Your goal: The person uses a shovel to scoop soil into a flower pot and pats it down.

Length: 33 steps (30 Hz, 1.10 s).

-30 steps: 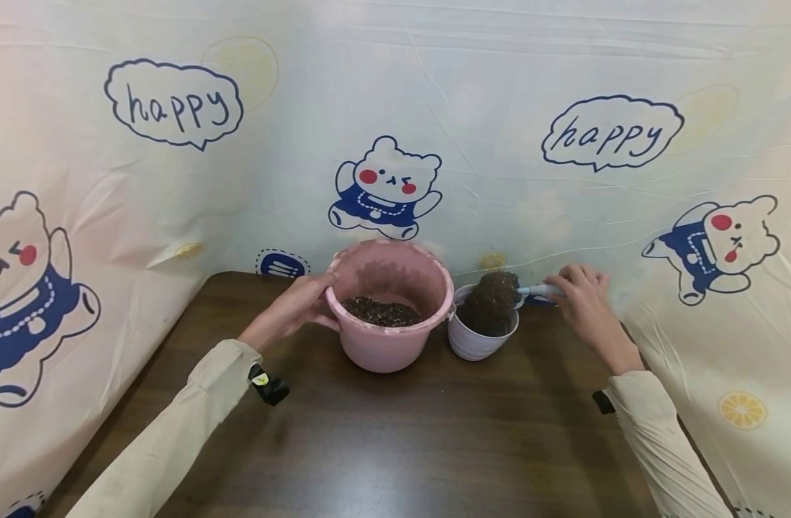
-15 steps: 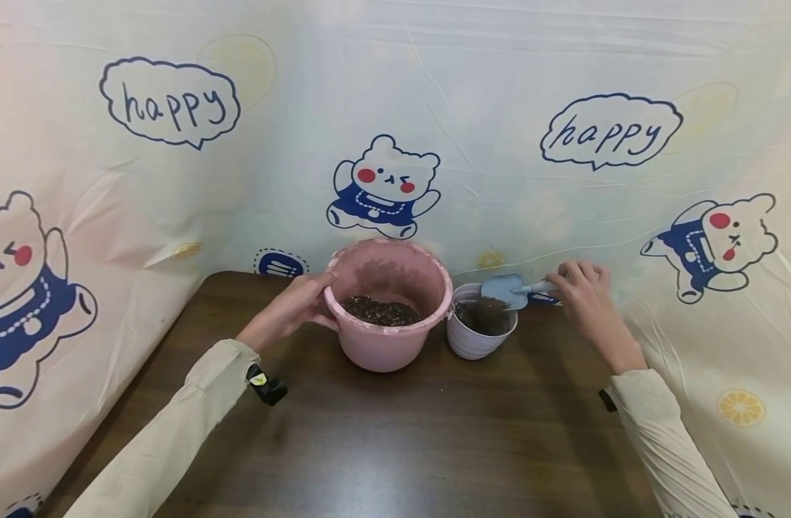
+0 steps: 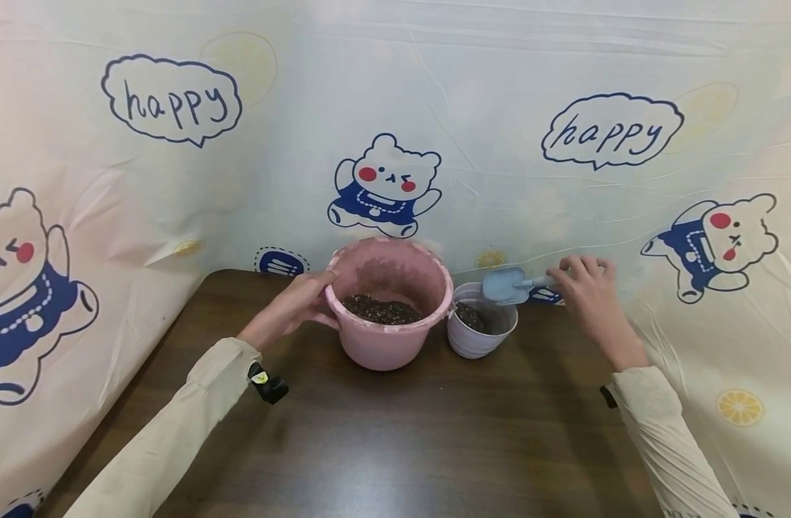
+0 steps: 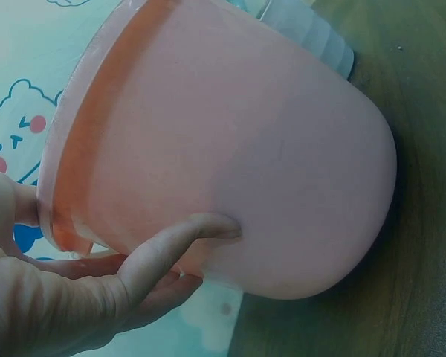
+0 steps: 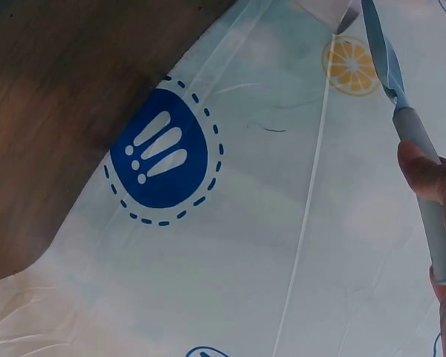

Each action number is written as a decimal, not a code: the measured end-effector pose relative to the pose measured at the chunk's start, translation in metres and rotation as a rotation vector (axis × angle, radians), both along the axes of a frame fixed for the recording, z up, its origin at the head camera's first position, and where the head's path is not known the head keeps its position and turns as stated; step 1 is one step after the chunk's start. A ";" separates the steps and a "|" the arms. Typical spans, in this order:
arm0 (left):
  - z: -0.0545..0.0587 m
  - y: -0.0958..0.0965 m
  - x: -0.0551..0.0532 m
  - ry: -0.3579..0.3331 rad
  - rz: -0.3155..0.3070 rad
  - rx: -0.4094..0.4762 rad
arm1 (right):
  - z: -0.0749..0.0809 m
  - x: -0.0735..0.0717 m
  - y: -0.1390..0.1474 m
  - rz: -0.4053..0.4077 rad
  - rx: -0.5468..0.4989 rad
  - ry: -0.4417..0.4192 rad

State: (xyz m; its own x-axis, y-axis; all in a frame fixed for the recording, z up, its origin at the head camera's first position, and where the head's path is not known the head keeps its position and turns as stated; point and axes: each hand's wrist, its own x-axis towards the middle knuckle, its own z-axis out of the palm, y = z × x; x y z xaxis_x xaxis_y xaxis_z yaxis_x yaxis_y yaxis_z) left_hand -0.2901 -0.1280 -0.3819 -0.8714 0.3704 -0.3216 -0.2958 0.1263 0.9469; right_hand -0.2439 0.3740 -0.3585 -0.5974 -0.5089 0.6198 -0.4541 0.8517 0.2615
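Observation:
My left hand [image 3: 296, 306] grips the left side of a pink plastic bucket [image 3: 385, 350], fingers at the rim; in the left wrist view its thumb [image 4: 180, 244] lies along the outer wall. Dark soil [image 3: 380, 311] covers the bucket's bottom. Just right of it stands a small white ribbed pot [image 3: 474, 344] with some dark soil [image 3: 471, 316] inside. My right hand [image 3: 587, 301] holds a light blue garden trowel [image 3: 507, 285] by its handle, the blade tilted over the pot's back rim. In the right wrist view fingers wrap the grey-blue handle [image 5: 430, 219].
Both containers stand toward the back of a dark brown wooden table [image 3: 369, 439]. Right behind it hangs a pale printed cloth [image 3: 499, 129] with bears and lettering, which also runs down both sides.
The trowel has tipped over and its heap of soil has dropped into the white pot, leaving the blade nearly bare. The right hand has risen slightly; the left hand and bucket stay put.

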 end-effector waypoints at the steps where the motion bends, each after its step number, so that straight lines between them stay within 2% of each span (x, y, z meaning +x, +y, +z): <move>1: 0.000 0.000 0.000 0.001 0.000 0.000 | 0.001 0.000 0.000 0.000 0.001 0.006; 10: 0.001 0.001 -0.001 0.011 -0.008 0.010 | 0.007 0.000 -0.004 0.007 -0.038 0.067; 21: 0.000 0.000 0.000 0.015 -0.012 0.009 | 0.022 0.001 -0.028 0.047 -0.102 0.122; 33: -0.001 0.000 0.001 0.010 -0.007 0.004 | 0.030 -0.002 -0.063 0.080 -0.039 0.168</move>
State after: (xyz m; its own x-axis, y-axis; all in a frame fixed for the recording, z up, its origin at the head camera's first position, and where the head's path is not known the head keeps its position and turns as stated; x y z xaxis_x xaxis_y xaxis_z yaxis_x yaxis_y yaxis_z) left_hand -0.2893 -0.1275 -0.3824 -0.8719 0.3777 -0.3116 -0.2856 0.1244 0.9502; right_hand -0.2459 0.3114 -0.3290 -0.4424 -0.5247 0.7273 -0.4739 0.8253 0.3071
